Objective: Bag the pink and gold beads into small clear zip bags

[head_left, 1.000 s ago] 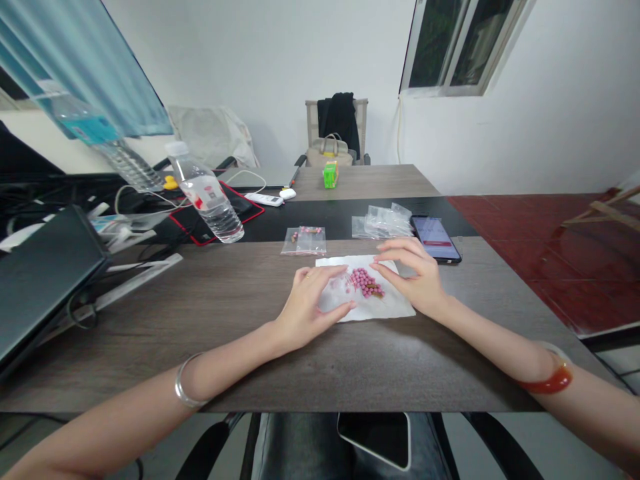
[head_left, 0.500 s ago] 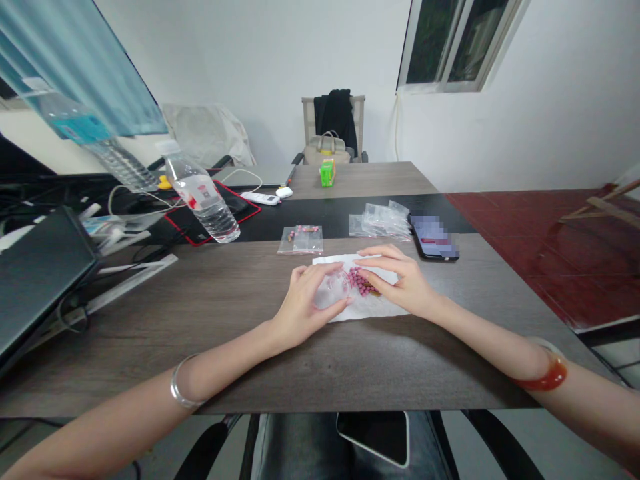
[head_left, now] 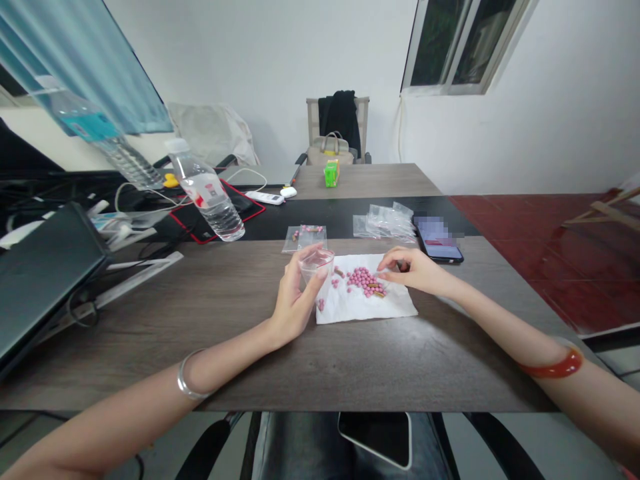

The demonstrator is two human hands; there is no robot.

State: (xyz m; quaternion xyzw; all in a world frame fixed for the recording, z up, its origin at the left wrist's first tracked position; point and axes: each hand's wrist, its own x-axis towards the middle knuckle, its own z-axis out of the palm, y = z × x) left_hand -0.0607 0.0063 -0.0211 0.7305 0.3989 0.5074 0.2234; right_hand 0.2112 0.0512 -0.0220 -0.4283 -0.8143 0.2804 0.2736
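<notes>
Over paper towel [head_left: 367,310]: L hand [head_left: 295,307] has just lifted clear plastic bag [head_left: 316,265], fingers gripping it; R hand [head_left: 417,272] fingers loose, empty, just beside pink pills [head_left: 365,281].

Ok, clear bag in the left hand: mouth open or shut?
Open: the clear plastic bag stands upright in the left hand, its top edge spread into a rounded mouth above the white tissue.
</notes>
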